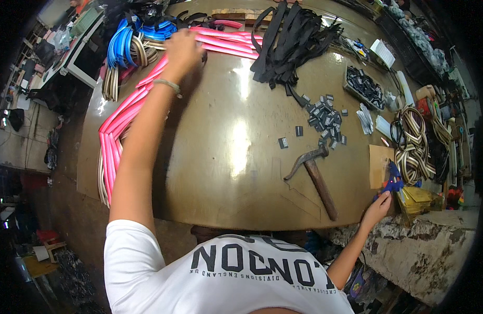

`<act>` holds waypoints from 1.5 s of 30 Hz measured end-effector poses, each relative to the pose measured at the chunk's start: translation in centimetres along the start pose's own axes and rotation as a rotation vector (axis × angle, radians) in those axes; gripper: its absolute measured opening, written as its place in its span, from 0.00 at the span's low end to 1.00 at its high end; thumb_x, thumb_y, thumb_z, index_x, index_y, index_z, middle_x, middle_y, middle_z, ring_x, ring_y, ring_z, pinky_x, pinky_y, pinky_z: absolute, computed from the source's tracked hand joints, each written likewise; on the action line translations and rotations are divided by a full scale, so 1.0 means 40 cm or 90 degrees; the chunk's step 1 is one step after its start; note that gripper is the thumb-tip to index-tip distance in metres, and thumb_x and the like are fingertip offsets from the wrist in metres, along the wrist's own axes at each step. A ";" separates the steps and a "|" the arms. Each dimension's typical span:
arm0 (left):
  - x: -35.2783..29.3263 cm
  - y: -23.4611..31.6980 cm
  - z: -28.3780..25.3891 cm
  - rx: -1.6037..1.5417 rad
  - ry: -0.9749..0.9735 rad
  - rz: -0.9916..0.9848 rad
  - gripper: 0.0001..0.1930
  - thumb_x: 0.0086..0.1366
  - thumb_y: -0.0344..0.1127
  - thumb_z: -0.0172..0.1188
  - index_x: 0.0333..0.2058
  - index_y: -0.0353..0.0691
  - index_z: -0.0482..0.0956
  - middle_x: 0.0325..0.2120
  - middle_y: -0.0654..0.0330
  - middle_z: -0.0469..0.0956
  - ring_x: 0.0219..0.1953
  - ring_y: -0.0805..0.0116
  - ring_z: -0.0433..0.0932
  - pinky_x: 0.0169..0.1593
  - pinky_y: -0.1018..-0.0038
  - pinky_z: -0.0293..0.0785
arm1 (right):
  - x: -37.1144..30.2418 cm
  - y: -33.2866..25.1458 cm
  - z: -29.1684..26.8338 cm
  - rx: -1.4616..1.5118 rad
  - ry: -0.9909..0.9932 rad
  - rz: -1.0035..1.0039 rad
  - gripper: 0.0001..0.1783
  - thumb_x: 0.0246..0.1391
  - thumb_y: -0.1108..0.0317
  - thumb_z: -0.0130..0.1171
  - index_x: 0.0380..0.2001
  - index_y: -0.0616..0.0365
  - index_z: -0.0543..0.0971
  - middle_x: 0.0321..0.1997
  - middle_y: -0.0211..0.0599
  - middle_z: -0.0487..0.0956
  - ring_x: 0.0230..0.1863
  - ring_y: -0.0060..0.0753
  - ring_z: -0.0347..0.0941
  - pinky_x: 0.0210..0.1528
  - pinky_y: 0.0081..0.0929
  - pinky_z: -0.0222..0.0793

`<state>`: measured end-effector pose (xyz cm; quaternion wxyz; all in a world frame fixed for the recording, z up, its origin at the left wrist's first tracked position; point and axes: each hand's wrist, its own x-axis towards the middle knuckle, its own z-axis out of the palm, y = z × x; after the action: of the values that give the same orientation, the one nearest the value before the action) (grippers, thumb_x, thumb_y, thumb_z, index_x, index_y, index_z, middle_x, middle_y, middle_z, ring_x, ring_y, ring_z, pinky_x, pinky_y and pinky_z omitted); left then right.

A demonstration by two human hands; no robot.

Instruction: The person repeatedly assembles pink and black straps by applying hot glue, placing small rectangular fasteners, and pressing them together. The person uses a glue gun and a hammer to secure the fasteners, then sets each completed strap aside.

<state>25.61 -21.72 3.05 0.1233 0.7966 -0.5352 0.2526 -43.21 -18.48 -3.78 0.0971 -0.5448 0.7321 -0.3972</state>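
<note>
My left hand (183,51) reaches to the far left of the table, over the bend in a bundle of pink, white-edged straps (118,120). Its fingers are turned away from view, so whether they grip a strap is hidden. A small dark thing shows beside that hand. At the right edge of the table, my right hand (377,209) is closed round the handle of a blue glue gun (393,180) with orange parts. That tool is beside a piece of brown cardboard (378,166).
A hammer (319,183) lies near the front, with a pile of small dark pieces (325,118) beyond it. Black straps (291,44) heap at the back; blue straps (123,44) hang back left. A tray of black parts (363,88) and coiled beige cords (410,138) are at right.
</note>
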 end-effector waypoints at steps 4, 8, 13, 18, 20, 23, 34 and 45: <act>-0.034 0.244 0.038 -0.406 -0.172 0.027 0.25 0.65 0.55 0.58 0.41 0.35 0.84 0.39 0.45 0.83 0.41 0.51 0.83 0.48 0.61 0.77 | 0.017 0.005 0.005 -0.075 -0.002 -0.035 0.30 0.71 0.49 0.40 0.51 0.67 0.76 0.44 0.55 0.78 0.46 0.58 0.72 0.51 0.46 0.65; -0.029 0.297 0.046 -0.490 -0.262 -0.077 0.23 0.59 0.54 0.65 0.37 0.37 0.86 0.32 0.51 0.85 0.35 0.61 0.84 0.42 0.68 0.78 | -0.014 -0.028 -0.013 -0.222 0.036 -0.124 0.29 0.71 0.50 0.39 0.54 0.67 0.74 0.53 0.60 0.74 0.54 0.62 0.67 0.56 0.47 0.63; -0.131 0.237 -0.110 -0.784 -0.254 -0.286 0.18 0.60 0.52 0.68 0.31 0.40 0.85 0.22 0.70 0.77 0.19 0.81 0.67 0.24 0.81 0.62 | -0.186 -0.184 -0.039 0.015 0.150 -0.207 0.19 0.69 0.60 0.47 0.50 0.65 0.76 0.49 0.49 0.73 0.52 0.47 0.68 0.57 0.39 0.63; -0.431 0.327 -0.344 -0.916 -0.322 -0.339 0.14 0.64 0.45 0.65 0.30 0.39 0.84 0.19 0.71 0.73 0.21 0.84 0.64 0.26 0.83 0.61 | -0.380 -0.431 0.049 0.535 -0.506 0.005 0.14 0.67 0.62 0.54 0.46 0.62 0.78 0.40 0.32 0.71 0.36 0.20 0.67 0.35 0.19 0.66; -0.540 0.367 -0.424 -0.926 -0.341 -0.312 0.13 0.66 0.41 0.64 0.31 0.36 0.84 0.21 0.70 0.76 0.23 0.85 0.68 0.27 0.83 0.63 | -0.403 -0.514 0.107 0.717 -0.873 0.208 0.16 0.66 0.58 0.56 0.46 0.61 0.78 0.34 0.28 0.71 0.30 0.14 0.66 0.26 0.14 0.60; -0.650 0.389 -0.509 -0.891 -0.333 -0.291 0.12 0.65 0.37 0.64 0.31 0.31 0.83 0.23 0.67 0.80 0.25 0.85 0.71 0.27 0.83 0.65 | -0.372 -0.612 0.218 0.630 -1.234 0.368 0.15 0.62 0.60 0.61 0.44 0.61 0.79 0.30 0.27 0.74 0.23 0.14 0.65 0.20 0.14 0.60; -0.817 0.414 -0.537 -0.566 -0.231 -0.028 0.07 0.54 0.31 0.68 0.22 0.38 0.78 0.44 0.57 0.73 0.55 0.51 0.66 0.59 0.57 0.60 | -0.116 -0.735 0.505 0.439 -0.872 -0.276 0.13 0.54 0.69 0.67 0.40 0.66 0.83 0.37 0.35 0.84 0.38 0.25 0.80 0.44 0.25 0.77; -0.803 0.398 -0.519 -0.503 -0.197 0.016 0.24 0.56 0.40 0.68 0.53 0.52 0.77 0.60 0.52 0.63 0.65 0.45 0.58 0.68 0.42 0.47 | -0.172 -0.684 0.447 0.342 -0.579 -0.392 0.28 0.55 0.55 0.64 0.53 0.64 0.77 0.47 0.46 0.80 0.45 0.42 0.78 0.48 0.34 0.74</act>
<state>-4.20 7.02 2.17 0.3341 0.7099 -0.6130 -0.0930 -10.55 -23.45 1.11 0.4149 -0.8029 0.3001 -0.3052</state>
